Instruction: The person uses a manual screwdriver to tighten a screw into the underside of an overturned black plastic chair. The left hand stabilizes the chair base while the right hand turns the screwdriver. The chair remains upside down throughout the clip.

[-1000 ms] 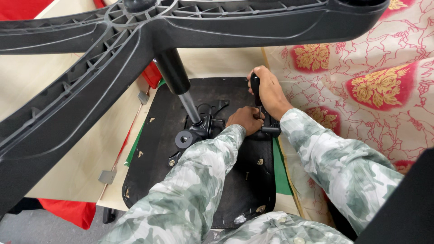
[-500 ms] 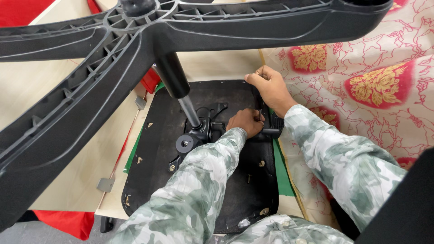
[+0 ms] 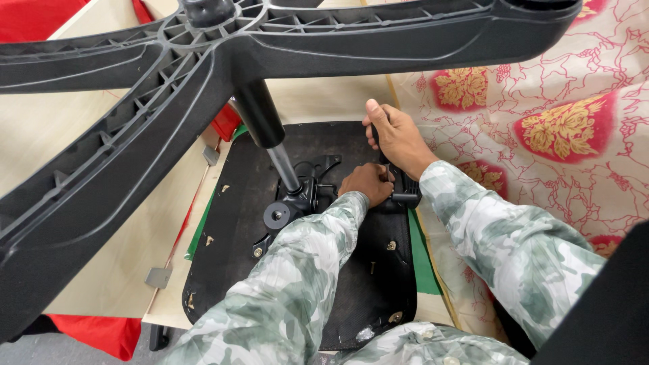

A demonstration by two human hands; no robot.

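Black lever handle (image 3: 404,184), just right of frame centre on the upturned chair seat (image 3: 351,290), is wrapped by the right hand (image 3: 399,138); left hand (image 3: 366,182) fingers curl beside the mechanism (image 3: 297,199).

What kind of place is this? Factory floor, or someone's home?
Probably a small furniture workshop or assembly spot, not clearly a factory. An upturned office chair seat with its star base lies on a plywood board, beside a floral cloth.

A red-and-gold floral cloth (image 3: 541,128) covers the right side; a pale wooden board (image 3: 88,257) lies left, red fabric (image 3: 94,334) below it.
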